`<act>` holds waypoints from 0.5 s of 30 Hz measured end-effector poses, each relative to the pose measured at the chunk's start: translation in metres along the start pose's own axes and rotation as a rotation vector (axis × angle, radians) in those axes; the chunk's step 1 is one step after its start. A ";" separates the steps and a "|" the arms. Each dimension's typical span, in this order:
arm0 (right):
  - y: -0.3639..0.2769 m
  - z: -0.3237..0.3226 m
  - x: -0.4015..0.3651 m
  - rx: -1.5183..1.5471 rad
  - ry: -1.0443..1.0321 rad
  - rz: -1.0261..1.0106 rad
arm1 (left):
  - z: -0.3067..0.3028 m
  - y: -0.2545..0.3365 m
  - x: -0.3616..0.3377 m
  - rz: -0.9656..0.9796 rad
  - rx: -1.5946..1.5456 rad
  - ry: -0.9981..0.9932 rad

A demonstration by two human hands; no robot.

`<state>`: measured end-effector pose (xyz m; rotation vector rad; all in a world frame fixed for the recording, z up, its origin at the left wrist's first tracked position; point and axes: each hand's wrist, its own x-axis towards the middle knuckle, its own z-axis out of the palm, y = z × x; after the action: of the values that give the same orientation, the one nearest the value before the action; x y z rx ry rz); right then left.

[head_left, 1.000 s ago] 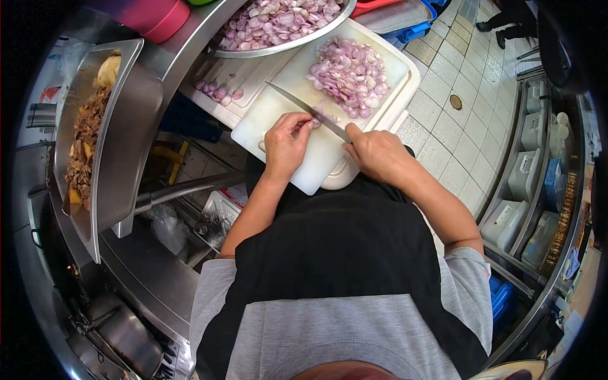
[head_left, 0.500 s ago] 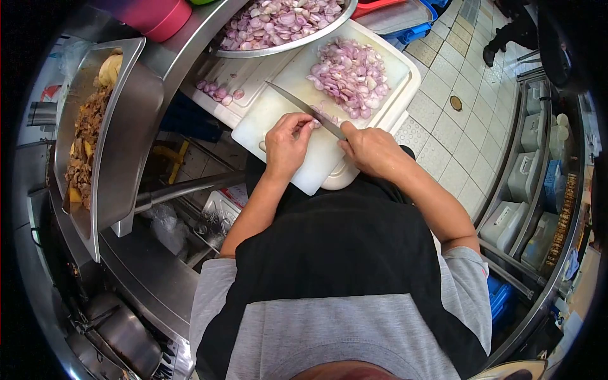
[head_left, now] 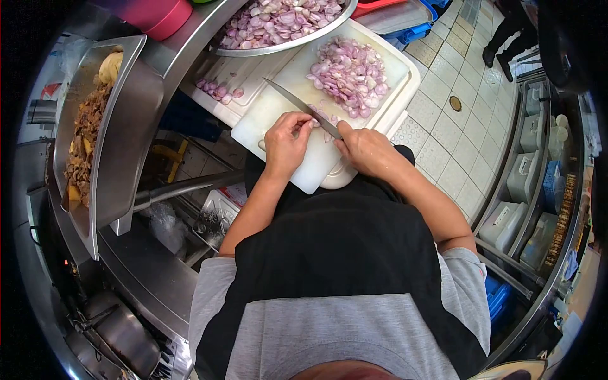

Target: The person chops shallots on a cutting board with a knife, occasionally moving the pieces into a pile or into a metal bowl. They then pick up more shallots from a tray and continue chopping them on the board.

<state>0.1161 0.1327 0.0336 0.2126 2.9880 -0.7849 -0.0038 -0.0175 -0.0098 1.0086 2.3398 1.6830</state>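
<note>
My right hand [head_left: 367, 149] is closed round the handle of a kitchen knife [head_left: 292, 99], whose blade points up and to the left over the white cutting board [head_left: 259, 119]. Pinched in the fingers of my left hand [head_left: 286, 140] is a small piece of shallot [head_left: 315, 123], right beside the blade; most of it is hidden by the fingers. A few thin slices lie on the far side of the blade. Farther up the board is a heap of sliced shallots [head_left: 349, 76]. Several whole peeled shallots [head_left: 218, 92] sit left of the board on a cream-coloured lid or tray [head_left: 237, 66].
A metal bowl of sliced shallots [head_left: 278, 22] stands beyond the board. On the left is a deep steel pan [head_left: 126, 120] of brown cooked food. Shelves with white containers [head_left: 522, 171] line the right. Another person's legs [head_left: 503, 38] show on the tiled floor [head_left: 437, 120].
My right hand and the knife have shifted slightly left. Slices now show beside the blade near my right fingers. More of the other person's legs has come into view at the top right.
</note>
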 end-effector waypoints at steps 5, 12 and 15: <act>-0.011 -0.033 -0.015 -0.053 -0.088 0.034 | 0.001 -0.003 -0.001 -0.012 -0.002 -0.002; -0.019 -0.047 -0.029 -0.071 -0.170 0.079 | 0.000 -0.003 0.000 0.016 0.017 -0.004; -0.018 -0.036 -0.025 -0.034 -0.149 0.078 | -0.002 -0.001 0.000 0.015 0.018 -0.010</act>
<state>0.1378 0.1321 0.0751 0.2559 2.8319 -0.7082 -0.0049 -0.0193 -0.0103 1.0377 2.3510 1.6617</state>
